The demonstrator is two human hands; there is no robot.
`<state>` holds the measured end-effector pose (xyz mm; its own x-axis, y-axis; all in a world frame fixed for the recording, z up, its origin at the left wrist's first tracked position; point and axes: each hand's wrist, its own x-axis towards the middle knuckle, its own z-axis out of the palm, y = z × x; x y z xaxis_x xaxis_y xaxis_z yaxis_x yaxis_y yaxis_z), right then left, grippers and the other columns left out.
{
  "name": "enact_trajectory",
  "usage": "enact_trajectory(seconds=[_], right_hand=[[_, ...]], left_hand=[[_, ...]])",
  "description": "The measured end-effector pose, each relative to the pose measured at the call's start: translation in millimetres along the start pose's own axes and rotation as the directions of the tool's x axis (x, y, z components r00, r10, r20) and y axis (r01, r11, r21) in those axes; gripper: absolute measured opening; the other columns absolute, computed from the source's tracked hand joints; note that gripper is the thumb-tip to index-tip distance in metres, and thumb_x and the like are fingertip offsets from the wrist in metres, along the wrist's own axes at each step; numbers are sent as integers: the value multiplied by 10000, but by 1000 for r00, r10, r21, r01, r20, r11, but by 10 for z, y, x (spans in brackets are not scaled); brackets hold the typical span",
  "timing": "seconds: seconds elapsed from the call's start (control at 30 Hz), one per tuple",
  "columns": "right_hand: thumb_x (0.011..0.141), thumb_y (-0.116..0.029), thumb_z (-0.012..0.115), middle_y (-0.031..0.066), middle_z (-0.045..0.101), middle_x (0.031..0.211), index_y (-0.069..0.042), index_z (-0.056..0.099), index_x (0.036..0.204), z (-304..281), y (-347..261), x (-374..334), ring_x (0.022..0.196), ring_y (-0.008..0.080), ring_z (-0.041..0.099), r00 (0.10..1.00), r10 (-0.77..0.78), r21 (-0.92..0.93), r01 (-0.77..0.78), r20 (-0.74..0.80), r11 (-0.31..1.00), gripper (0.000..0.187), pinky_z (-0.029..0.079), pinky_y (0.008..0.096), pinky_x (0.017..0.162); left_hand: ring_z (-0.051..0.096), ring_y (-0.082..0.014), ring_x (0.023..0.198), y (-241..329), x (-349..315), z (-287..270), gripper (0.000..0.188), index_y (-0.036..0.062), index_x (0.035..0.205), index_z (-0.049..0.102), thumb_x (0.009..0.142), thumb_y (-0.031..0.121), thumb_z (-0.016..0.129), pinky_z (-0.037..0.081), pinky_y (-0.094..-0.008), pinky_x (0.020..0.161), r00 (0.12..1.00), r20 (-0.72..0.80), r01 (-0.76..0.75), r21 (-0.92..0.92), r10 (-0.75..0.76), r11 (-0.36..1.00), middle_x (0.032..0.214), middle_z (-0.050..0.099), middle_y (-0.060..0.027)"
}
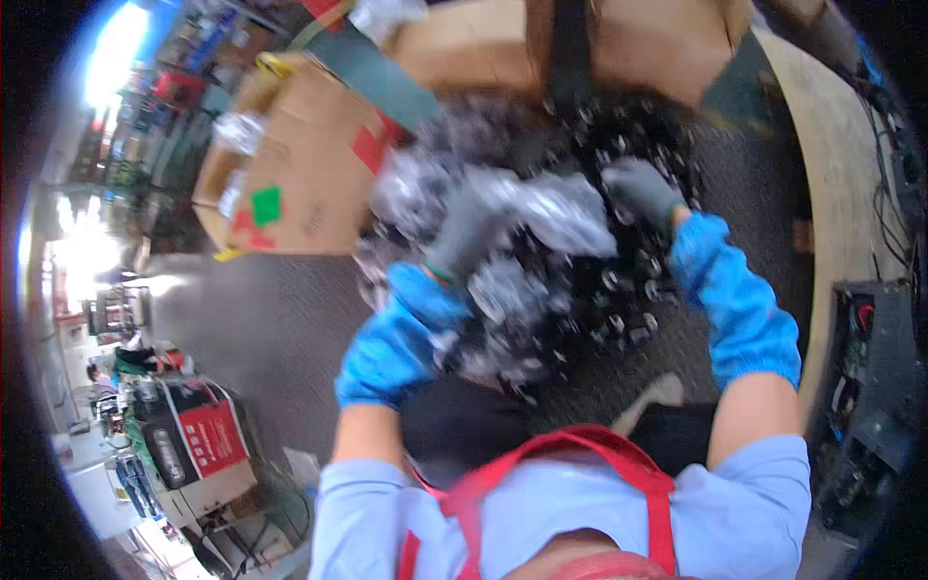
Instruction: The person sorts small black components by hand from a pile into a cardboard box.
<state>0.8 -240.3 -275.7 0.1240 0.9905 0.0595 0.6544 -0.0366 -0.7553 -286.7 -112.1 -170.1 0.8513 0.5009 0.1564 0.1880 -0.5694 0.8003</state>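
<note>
My left hand (462, 237), in a grey glove and blue sleeve cover, is closed on a clear plastic bag (565, 215) that stretches to the right of it. My right hand (640, 188), also in a grey glove, is over a pile of small black parts (623, 280) with shiny light spots, to the right of the bag. Its fingers are smeared by motion, so what it holds, if anything, does not show. More crumpled clear bags (507, 295) lie under and around my left hand, mixed in with the black parts.
A cardboard box (309, 164) with red and green tape stands at the far left of the pile. More cardboard boxes (474, 43) line the far side. A pale board edge (822, 184) curves along the right, beside dark equipment (865, 377). A red and black box (198, 430) sits at left.
</note>
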Motion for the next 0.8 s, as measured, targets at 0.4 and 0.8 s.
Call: enact_trajectory(seconds=[0.4,0.8], right_hand=[[848,-131,615,78,643,843,-81,640,872,185,-1496,-12,729,223,633,805,-493,-281,415,-329,865,61,516,340,615],[806,-336,593,156,656,755,-22,691,820,-460,-880,370,683,325,629,976,215,-332,-213,-31,919,329,498,428,666]], left_hand=[[641,-188,778,248,173,39,157,11,956,635,852,107,568,530,-333,702,949,90,285,-659,-303,696,889,662,-82],[620,-163,756,-648,-300,156,247,1,1013,637,914,223,596,515,-321,719,846,35,488,-453,-532,746,829,646,-40]])
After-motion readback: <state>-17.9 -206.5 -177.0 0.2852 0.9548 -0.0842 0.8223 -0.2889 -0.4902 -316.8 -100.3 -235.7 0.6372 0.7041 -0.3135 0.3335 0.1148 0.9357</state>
